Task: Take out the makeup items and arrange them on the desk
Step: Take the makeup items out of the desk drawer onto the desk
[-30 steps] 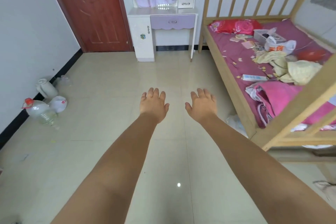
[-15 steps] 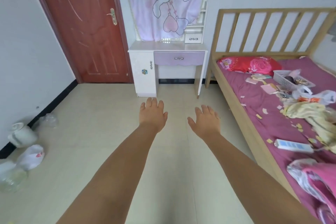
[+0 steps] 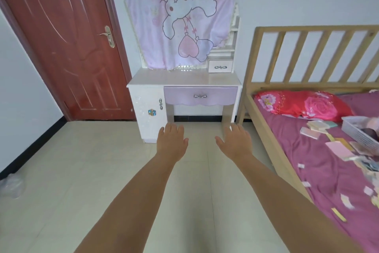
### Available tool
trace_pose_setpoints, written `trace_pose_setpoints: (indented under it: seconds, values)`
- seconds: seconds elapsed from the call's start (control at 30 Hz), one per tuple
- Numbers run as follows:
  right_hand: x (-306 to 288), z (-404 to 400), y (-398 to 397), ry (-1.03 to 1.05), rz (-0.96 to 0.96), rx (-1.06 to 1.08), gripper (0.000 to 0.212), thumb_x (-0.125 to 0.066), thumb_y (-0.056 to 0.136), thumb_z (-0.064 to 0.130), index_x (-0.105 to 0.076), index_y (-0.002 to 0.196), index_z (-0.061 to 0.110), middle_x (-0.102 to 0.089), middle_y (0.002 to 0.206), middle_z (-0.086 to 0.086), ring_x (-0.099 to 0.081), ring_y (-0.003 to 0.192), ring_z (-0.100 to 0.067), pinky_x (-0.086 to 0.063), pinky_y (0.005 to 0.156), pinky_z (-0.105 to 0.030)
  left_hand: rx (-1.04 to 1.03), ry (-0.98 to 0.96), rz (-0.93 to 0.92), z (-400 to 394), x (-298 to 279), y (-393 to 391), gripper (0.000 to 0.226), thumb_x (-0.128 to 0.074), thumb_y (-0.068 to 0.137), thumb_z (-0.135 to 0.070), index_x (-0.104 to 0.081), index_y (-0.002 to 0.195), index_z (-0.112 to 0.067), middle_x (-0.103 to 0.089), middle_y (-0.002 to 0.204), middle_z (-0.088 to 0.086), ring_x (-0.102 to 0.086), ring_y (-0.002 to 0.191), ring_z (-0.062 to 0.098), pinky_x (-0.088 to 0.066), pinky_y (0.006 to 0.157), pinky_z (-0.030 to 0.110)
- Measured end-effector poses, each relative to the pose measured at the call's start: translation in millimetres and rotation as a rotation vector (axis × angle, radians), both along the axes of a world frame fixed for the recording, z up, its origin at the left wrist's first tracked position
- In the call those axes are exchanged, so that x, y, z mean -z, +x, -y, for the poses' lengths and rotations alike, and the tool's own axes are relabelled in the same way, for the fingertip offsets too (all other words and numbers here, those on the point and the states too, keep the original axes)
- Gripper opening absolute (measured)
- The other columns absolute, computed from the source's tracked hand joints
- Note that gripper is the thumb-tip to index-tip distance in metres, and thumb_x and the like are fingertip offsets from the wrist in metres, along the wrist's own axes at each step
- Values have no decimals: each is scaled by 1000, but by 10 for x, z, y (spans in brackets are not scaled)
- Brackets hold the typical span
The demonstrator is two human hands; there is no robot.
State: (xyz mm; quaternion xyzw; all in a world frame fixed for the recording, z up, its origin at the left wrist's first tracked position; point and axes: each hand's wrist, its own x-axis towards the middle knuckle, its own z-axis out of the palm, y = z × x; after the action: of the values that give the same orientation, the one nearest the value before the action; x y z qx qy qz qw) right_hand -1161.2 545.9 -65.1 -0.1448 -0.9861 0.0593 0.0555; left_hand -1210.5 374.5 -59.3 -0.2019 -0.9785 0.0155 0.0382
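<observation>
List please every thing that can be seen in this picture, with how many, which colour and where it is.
door: 1, red-brown, shut, far left
dressing desk: 1, white, against far wall, top bare
desk drawer: 1, lilac, shut, under desk top
small drawer: 1, white, on desk top at right
rabbit cloth: 1, pink, draped over desk's upper part
bed: 1, pale wood frame, purple sheet, right
pillow: 1, red with roses, head of bed
basket: 1, white, on bed at right edge, contents unclear
small flat items: several, pastel, scattered on bed
plastic bag: 1, clear, floor at left
left hand: 1, open, empty
right hand: 1, open, empty
</observation>
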Motion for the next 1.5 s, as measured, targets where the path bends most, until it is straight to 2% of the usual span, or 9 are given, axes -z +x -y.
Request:
trace_pose_setpoints:
  seconds: [0.13, 0.5, 0.8, 0.9, 0.97, 1.1, 1.17, 1.3, 1.5]
  values:
    - [112, -234, -1128, -53, -58, -48, 43, -45, 91, 36, -54, 114, 1, -55, 120, -15, -45, 116, -29, -36, 91, -35, -3, 35, -7, -255, 106, -1025, 49, -30, 98, -34, -26, 140, -9, -31, 144, 8, -21, 137, 22, -17, 112, 34]
    - [726, -712, -4215, -70, 79, 4, 40, -39, 93, 32, -48, 123, 6, -51, 127, -9, -42, 121, -25, -38, 97, -32, -32, 67, 61, -625, 582, -4250, 47, -32, 98, -32, -29, 137, -7, -32, 143, 9, -24, 136, 23, -21, 110, 32]
    - [1392, -1268, -5952, -108, 233, 64, 32, -41, 93, 24, -52, 115, 3, -56, 115, -11, -50, 108, -28, -41, 83, -31, 59, -33, 191, -1175, 1214, -6173, 50, -30, 97, -32, -24, 141, -8, -29, 145, 8, -21, 138, 23, -17, 112, 33]
    - [1783, -1432, -6583, -28, 143, 18, 28, -81, 57, 21, -65, 71, 3, -64, 67, -9, -63, 63, -26, -46, 52, -24, 84, -48, 224, -1385, 1513, -6722, 51, -30, 97, -31, -23, 142, -8, -26, 147, 8, -19, 139, 21, -17, 112, 33]
    - [2094, -1531, -6922, -73, 195, 34, 38, -89, 31, 23, -63, 55, 10, -58, 51, -2, -58, 45, -19, -42, 40, -18, 72, -68, 287, -1524, 1698, -7039, 51, -30, 98, -31, -22, 142, -8, -24, 149, 9, -17, 140, 21, -15, 113, 34]
    - [2556, -1700, -7360, -46, 240, 17, 42, -89, 34, 19, -69, 69, 8, -66, 63, -4, -65, 58, -20, -52, 53, -22, 129, 26, 174, -1712, 2151, -7554, 42, -55, 82, -29, -52, 117, -5, -60, 120, 16, -51, 118, 30, -48, 92, 36]
    - [2728, -1759, -7498, 8, 249, 4, 45, -89, 36, 20, -71, 76, 7, -69, 71, -6, -68, 67, -22, -56, 62, -27, 192, 69, 105, -1753, 2372, -7715, 35, -44, 74, -28, -52, 101, -8, -69, 99, 13, -62, 99, 30, -55, 76, 34]
    - [3001, -1800, -7630, 96, 248, 16, 40, -87, 38, 20, -71, 73, 9, -68, 68, -4, -66, 65, -21, -43, 83, -41, 261, 153, -111, -1806, 2689, -7888, 34, -44, 73, -22, -48, 104, -10, -62, 98, 13, -47, 95, 27, -42, 83, 37]
    - [3064, -1860, -7662, 175, 158, 12, 30, -89, 45, 24, -64, 56, 12, -61, 55, -2, -61, 53, -20, -30, 77, -35, 329, 199, -311, -1793, 2793, -8032, 44, -66, 57, -3, -47, 96, -13, -39, 94, 3, -39, 81, 22, -31, 73, 30]
